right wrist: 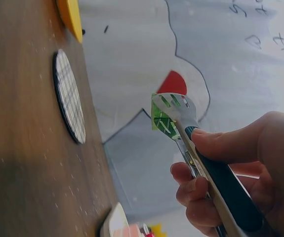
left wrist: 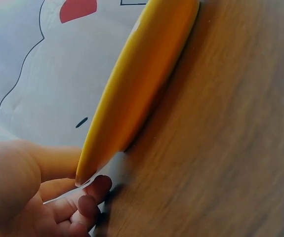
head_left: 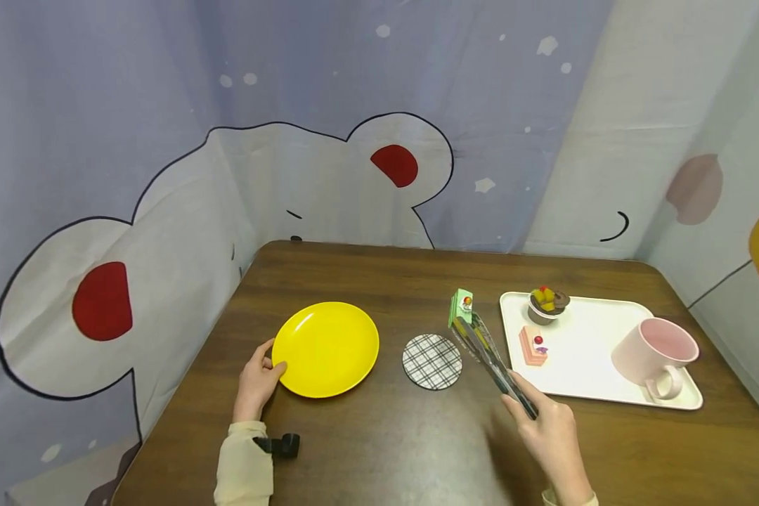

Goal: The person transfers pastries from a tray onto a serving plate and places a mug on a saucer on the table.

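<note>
A round yellow plate (head_left: 325, 349) lies on the left part of the table, its left rim pinched between the thumb and fingers of my left hand (head_left: 257, 383). In the left wrist view the thumb is over the rim and the fingers are beneath it. My right hand (head_left: 547, 429) grips a pair of tongs (head_left: 496, 369) with dark handles. Between the tong heads is a small green cake piece (head_left: 460, 307) with a decorated top, held above the table, as the right wrist view also shows. A round plaid coaster (head_left: 433, 361) lies between the plate and the tongs.
On the right stands a white tray (head_left: 591, 344) with a chocolate fruit cupcake (head_left: 547, 303), a pink cake piece (head_left: 534, 346) and a pink mug (head_left: 651, 355). A printed curtain (head_left: 329, 183) hangs behind the wooden table (head_left: 379, 450).
</note>
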`<action>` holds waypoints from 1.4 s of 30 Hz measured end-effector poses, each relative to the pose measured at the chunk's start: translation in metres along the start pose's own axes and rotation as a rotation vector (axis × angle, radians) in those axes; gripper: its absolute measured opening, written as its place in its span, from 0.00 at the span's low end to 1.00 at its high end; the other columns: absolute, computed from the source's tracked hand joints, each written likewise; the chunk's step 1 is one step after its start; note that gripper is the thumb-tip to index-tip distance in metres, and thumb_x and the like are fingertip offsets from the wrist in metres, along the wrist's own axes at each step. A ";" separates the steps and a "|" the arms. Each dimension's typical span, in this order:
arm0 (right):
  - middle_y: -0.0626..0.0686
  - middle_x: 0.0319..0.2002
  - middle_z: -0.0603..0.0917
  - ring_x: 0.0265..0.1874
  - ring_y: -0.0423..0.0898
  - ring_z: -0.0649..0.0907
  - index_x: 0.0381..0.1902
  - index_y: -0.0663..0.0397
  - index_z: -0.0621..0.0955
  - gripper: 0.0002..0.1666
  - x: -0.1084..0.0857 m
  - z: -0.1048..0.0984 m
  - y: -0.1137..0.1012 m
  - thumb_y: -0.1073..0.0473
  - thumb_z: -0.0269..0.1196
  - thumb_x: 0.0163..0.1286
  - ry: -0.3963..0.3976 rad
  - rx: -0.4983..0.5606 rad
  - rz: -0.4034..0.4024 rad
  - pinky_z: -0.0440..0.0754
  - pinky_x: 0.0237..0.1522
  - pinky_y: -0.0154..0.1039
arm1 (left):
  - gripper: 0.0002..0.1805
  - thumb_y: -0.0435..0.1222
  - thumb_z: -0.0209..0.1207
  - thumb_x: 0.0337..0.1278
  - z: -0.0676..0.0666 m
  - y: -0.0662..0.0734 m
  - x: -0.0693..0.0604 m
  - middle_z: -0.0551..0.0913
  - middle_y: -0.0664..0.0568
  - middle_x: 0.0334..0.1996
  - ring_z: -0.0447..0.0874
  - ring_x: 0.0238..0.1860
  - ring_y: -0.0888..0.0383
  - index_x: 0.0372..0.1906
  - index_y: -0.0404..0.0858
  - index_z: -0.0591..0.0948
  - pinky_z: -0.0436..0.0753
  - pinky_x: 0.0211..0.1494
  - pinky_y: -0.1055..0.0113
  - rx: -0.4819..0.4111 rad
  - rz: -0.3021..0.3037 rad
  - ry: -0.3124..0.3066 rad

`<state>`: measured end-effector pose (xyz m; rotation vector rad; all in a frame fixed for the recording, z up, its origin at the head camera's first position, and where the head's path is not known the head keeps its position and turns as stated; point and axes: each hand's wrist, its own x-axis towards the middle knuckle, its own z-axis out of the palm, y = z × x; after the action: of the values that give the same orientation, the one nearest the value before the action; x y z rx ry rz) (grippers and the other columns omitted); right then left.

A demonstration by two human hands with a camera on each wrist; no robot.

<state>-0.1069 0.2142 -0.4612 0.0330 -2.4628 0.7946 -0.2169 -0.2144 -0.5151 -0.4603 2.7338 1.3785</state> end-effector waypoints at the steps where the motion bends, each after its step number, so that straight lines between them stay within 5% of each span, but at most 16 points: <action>1: 0.55 0.15 0.80 0.13 0.35 0.65 0.48 0.59 0.85 0.23 0.000 0.002 -0.001 0.65 0.73 0.50 0.003 0.006 -0.017 0.66 0.16 0.34 | 0.33 0.36 0.55 0.63 0.000 0.000 0.000 0.75 0.43 0.35 0.70 0.35 0.52 0.72 0.37 0.61 0.68 0.38 0.65 -0.003 0.000 0.000; 12: 0.50 0.17 0.81 0.15 0.32 0.64 0.47 0.56 0.86 0.24 -0.001 0.027 -0.022 0.66 0.74 0.48 -0.033 0.051 -0.135 0.68 0.19 0.33 | 0.33 0.36 0.55 0.64 0.000 -0.001 -0.001 0.75 0.44 0.33 0.70 0.34 0.53 0.73 0.37 0.61 0.68 0.38 0.65 -0.005 0.003 0.000; 25: 0.60 0.34 0.89 0.27 0.49 0.88 0.49 0.55 0.86 0.25 0.003 0.057 -0.050 0.65 0.74 0.49 -0.095 0.093 -0.211 0.83 0.31 0.44 | 0.33 0.36 0.56 0.61 0.000 -0.003 -0.001 0.76 0.43 0.33 0.71 0.32 0.53 0.71 0.35 0.64 0.68 0.37 0.66 -0.008 0.027 0.034; 33: 0.57 0.29 0.88 0.21 0.38 0.77 0.50 0.53 0.85 0.24 0.006 0.077 -0.063 0.64 0.73 0.51 -0.211 0.123 -0.189 0.76 0.26 0.36 | 0.32 0.36 0.56 0.62 0.000 -0.002 0.000 0.77 0.43 0.33 0.72 0.32 0.53 0.71 0.36 0.64 0.68 0.36 0.66 -0.003 0.022 0.043; 42: 0.54 0.32 0.88 0.22 0.38 0.74 0.50 0.52 0.85 0.21 0.008 0.092 -0.076 0.61 0.71 0.55 -0.357 0.093 -0.165 0.72 0.26 0.33 | 0.32 0.36 0.56 0.61 0.001 -0.001 0.000 0.76 0.45 0.32 0.71 0.32 0.54 0.71 0.36 0.64 0.68 0.36 0.66 -0.015 0.014 0.043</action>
<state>-0.1454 0.1022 -0.4788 0.4423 -2.7049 0.8929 -0.2170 -0.2142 -0.5165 -0.4779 2.7682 1.4093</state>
